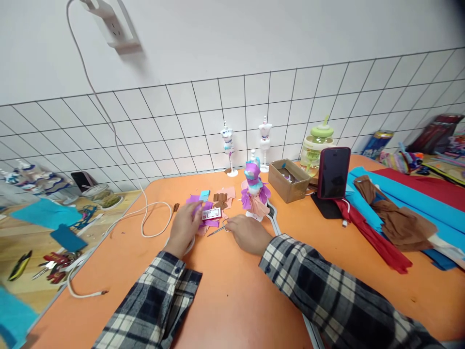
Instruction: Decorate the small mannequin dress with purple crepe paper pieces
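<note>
My left hand rests on the orange table, its fingers curled over purple fabric scraps beside a small white card. My right hand lies just right of it with fingers closed at the handle of small scissors. Right behind the hands stands a small doll mannequin dressed in purple, blue and pink cloth. Brown and pink scraps and a blue piece lie nearby.
Two bare mannequins stand by the grid wall. A cardboard box, a green-lidded jar and a propped phone sit to the right, with blue, red and brown cloth. A white cable loops on the left.
</note>
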A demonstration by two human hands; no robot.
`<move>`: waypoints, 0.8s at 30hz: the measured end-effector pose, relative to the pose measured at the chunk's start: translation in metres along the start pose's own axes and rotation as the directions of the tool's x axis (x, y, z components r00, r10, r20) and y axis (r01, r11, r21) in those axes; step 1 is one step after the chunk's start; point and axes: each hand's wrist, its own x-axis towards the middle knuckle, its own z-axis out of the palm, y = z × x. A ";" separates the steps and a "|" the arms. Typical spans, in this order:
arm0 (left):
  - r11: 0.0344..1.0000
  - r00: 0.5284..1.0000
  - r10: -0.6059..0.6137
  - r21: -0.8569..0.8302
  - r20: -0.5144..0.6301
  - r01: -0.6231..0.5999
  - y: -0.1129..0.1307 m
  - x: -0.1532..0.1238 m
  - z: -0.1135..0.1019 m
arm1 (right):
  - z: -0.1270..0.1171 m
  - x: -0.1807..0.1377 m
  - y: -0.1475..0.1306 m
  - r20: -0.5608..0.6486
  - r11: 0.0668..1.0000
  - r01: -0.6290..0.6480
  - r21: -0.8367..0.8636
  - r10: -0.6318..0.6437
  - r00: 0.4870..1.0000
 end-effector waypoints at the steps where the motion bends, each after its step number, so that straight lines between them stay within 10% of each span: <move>1: 0.997 0.997 -0.066 0.032 -0.042 0.067 -0.003 -0.001 -0.003 | 0.001 -0.007 0.000 0.020 0.999 0.048 -0.009 -0.047 0.999; 8: 0.932 0.944 -0.326 0.150 -0.042 0.329 -0.022 0.003 -0.013 | -0.007 -0.047 -0.010 0.071 0.976 0.094 -0.198 -0.081 0.994; 13: 0.907 0.911 -0.405 0.157 0.079 0.390 -0.033 -0.007 -0.059 | -0.017 -0.054 -0.011 0.120 0.983 0.009 -0.184 0.014 0.993; 17: 0.965 0.892 -0.258 0.061 0.372 0.254 -0.036 -0.047 -0.076 | -0.022 -0.057 -0.007 0.135 0.995 -0.056 -0.087 0.067 0.989; 24: 0.966 0.890 -0.173 -0.103 0.421 0.236 -0.018 -0.102 -0.074 | -0.028 -0.062 0.000 0.232 0.993 -0.089 0.079 0.068 0.970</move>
